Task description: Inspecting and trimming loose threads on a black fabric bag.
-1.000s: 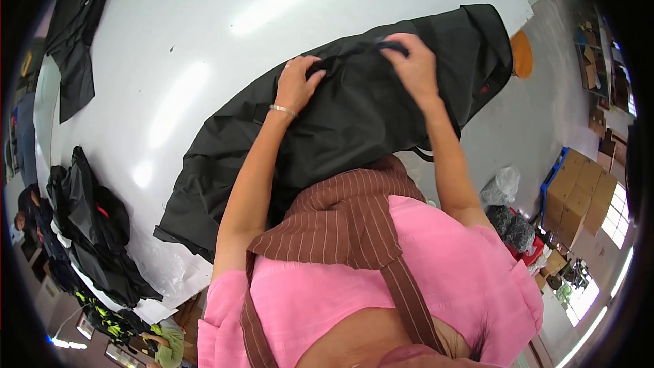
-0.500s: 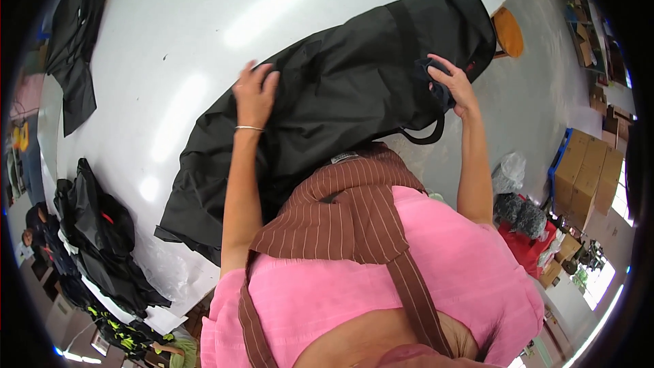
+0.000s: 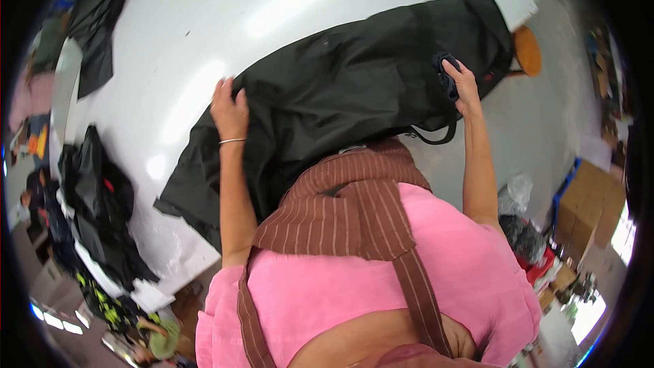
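Observation:
A large long black fabric bag (image 3: 340,68) lies slantwise across the white table, its rounded end at the far right and a loop handle (image 3: 443,135) hanging off the near edge. My left hand (image 3: 230,110) is on or just over the bag's far left edge, fingers apart, holding nothing. Over the right part of the bag, my right hand (image 3: 464,86) grips a bunched dark navy cloth (image 3: 446,78). Whether the cloth touches the bag is hard to tell.
Another black garment or bag (image 3: 95,34) lies at the table's far left, and a crumpled black pile (image 3: 99,204) nearer left beside clear plastic (image 3: 160,245). A round wooden stool (image 3: 527,51) stands past the right edge. Cardboard boxes (image 3: 586,197) stand on the floor at right.
My left hand has moved left along the bag. My right hand still holds the navy cloth, now turned more side-on. The whole view has shifted a little.

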A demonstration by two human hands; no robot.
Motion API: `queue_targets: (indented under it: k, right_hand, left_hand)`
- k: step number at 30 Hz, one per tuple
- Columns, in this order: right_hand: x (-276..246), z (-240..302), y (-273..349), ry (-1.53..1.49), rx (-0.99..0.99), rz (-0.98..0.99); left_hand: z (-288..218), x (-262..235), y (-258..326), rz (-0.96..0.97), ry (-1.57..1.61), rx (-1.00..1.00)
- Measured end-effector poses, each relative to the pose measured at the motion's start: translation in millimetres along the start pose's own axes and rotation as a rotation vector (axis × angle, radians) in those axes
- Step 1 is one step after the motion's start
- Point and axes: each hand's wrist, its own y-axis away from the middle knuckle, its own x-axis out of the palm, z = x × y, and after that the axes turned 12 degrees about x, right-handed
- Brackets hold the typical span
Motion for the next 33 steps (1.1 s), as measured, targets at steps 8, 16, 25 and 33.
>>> queue_targets:
  k: [8,16,25,33]
  right_hand:
    - [14,-7,-79,0.148,0.008,0.033]
    - [10,-1,-89,0.098,0.046,0.126]
    - [0,1,-86,0.039,0.109,0.226]
    - [7,-1,-81,0.116,0.109,0.133]
  left_hand:
    - [-129,-22,104,0.346,-0.168,-0.004]
    - [-106,-49,160,-0.087,-0.079,-0.027]
    - [-38,-47,180,-0.362,0.455,-0.730]
    - [-10,-32,173,-0.381,0.650,-0.748]
